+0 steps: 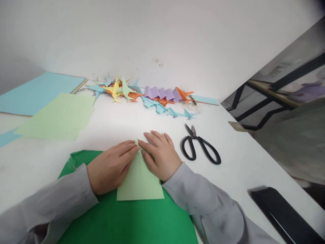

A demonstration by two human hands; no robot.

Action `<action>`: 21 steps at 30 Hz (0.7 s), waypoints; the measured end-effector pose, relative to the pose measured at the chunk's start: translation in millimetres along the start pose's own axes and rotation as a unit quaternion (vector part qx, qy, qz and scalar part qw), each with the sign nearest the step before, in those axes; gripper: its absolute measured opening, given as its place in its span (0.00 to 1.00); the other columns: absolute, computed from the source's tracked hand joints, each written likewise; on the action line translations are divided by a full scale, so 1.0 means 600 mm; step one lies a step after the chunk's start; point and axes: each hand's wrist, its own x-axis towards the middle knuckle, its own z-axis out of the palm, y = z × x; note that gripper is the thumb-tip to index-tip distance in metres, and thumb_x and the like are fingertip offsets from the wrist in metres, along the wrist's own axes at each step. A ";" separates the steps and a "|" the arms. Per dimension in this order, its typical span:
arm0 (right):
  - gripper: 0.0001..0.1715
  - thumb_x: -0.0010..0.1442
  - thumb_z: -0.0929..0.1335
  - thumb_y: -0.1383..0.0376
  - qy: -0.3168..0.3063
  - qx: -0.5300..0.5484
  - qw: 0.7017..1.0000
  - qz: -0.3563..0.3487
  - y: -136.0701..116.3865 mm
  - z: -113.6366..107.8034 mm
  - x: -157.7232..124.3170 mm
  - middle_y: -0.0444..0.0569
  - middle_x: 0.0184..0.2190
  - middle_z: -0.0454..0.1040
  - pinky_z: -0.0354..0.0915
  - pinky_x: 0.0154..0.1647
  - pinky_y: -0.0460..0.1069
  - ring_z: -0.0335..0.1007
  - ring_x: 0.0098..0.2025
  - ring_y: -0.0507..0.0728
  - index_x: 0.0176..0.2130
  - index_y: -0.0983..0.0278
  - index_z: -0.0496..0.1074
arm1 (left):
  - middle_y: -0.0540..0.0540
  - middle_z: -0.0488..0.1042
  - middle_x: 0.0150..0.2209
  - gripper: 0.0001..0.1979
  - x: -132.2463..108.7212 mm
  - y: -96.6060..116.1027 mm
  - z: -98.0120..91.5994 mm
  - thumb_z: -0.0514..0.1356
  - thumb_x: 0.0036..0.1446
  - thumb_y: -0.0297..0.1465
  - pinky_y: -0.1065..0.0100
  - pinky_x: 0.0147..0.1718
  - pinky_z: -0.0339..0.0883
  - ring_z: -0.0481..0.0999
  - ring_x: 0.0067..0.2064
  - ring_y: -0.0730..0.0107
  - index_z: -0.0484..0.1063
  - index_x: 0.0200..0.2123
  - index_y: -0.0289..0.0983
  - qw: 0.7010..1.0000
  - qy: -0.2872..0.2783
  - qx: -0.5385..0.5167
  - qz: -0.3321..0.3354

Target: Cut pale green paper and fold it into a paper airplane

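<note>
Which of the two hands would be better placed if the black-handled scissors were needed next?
Probably the right hand: the scissors lie on its side, close by. The left hand is farther off, across the light green paper.

Light is bright and soft; a thin glint marks the black case [285,210]; the right edge looks stretched, blurred.
</note>
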 end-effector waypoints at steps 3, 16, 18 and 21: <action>0.21 0.61 0.59 0.63 0.005 0.020 1.000 0.007 0.003 0.002 0.000 0.53 0.57 0.65 0.49 0.57 0.68 0.54 0.60 0.67 0.52 0.59 0.69 | 0.34 0.72 0.48 0.17 0.002 -0.001 0.001 0.48 0.58 0.20 0.56 0.51 0.68 0.68 0.54 0.56 0.66 0.49 0.27 1.000 -0.011 0.015 0.008; 0.21 0.60 0.60 0.63 0.008 0.036 0.999 0.013 0.004 0.005 0.000 0.53 0.57 0.65 0.50 0.56 0.68 0.55 0.59 0.67 0.51 0.60 0.70 | 0.31 0.69 0.52 0.18 0.003 -0.007 -0.005 0.48 0.60 0.26 0.53 0.53 0.66 0.65 0.56 0.51 0.68 0.49 0.25 0.997 -0.076 0.026 0.021; 0.21 0.60 0.60 0.63 0.008 0.033 0.999 0.012 0.004 0.005 0.000 0.54 0.57 0.65 0.50 0.56 0.68 0.55 0.59 0.67 0.52 0.60 0.70 | 0.33 0.70 0.52 0.18 0.003 -0.006 -0.004 0.48 0.60 0.27 0.51 0.53 0.65 0.65 0.56 0.52 0.68 0.49 0.26 0.997 -0.079 0.020 0.017; 0.21 0.60 0.60 0.63 0.006 0.028 1.000 0.010 0.004 0.004 0.000 0.54 0.57 0.64 0.50 0.56 0.69 0.55 0.59 0.67 0.52 0.59 0.69 | 0.34 0.69 0.53 0.19 0.002 -0.007 -0.004 0.48 0.59 0.27 0.52 0.54 0.64 0.64 0.57 0.53 0.67 0.51 0.27 0.997 -0.077 0.008 0.011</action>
